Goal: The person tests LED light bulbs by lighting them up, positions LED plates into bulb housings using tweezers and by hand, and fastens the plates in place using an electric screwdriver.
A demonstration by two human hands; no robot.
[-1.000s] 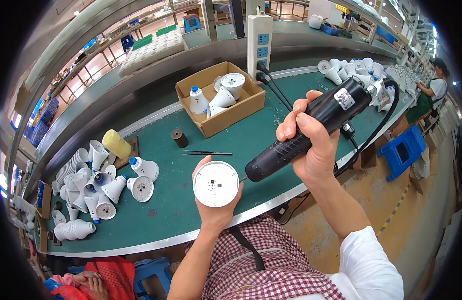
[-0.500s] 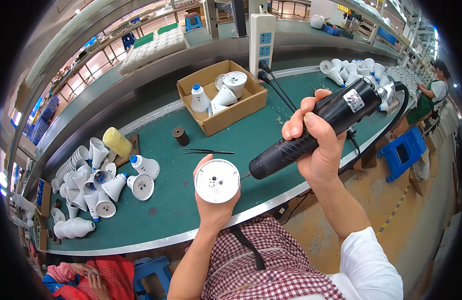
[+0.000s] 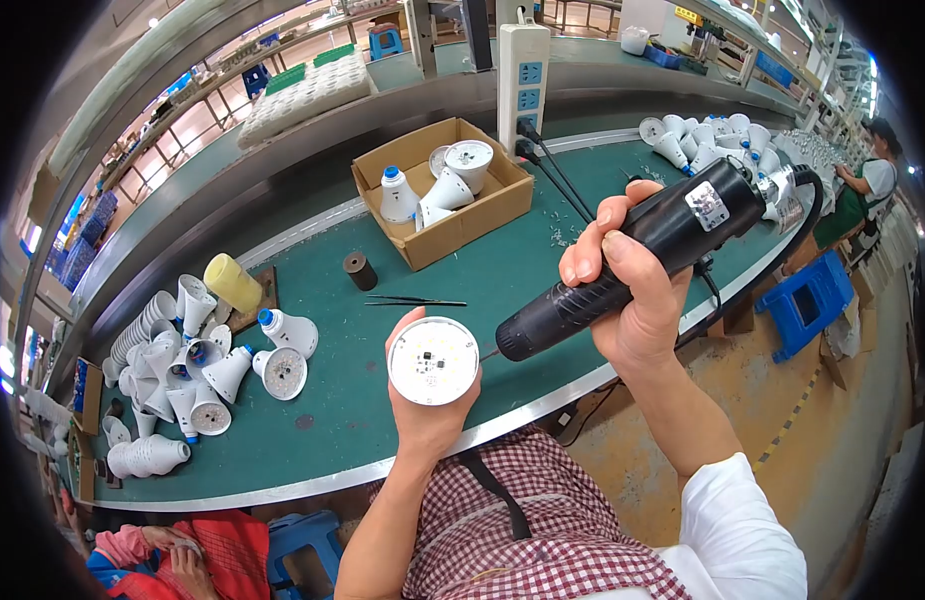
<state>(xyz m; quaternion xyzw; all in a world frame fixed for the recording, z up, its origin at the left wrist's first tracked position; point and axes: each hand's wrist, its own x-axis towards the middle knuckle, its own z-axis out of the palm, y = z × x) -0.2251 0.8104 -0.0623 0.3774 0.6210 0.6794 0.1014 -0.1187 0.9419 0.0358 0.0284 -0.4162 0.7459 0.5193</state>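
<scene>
Head view, clock positions taken about the white LED lamp housing (image 3: pixel 422 385), which is held board-up above the near edge of the green bench (image 3: pixel 332 420). Left hand (image 3: pixel 430 425): fingers curled around the housing, visible at its 11 and 4 o'clock sides; closure underneath is hidden. Right hand (image 3: pixel 637 305): fingers wrapped around a black electric screwdriver (image 3: pixel 682 225) at 2 o'clock, its thin bit (image 3: pixel 489 354) directed at the 3 o'clock rim; whether the tip is seated cannot be told. Relative to one second earlier, housing and screwdriver have shifted only slightly and both grips are unchanged, suggesting that work at the rim continues. Black tweezers (image 3: pixel 417 301) lie at 12 o'clock, below a cardboard carton (image 3: pixel 472 238); further lamp housings (image 3: pixel 225 375) are heaped at 9 o'clock.
</scene>
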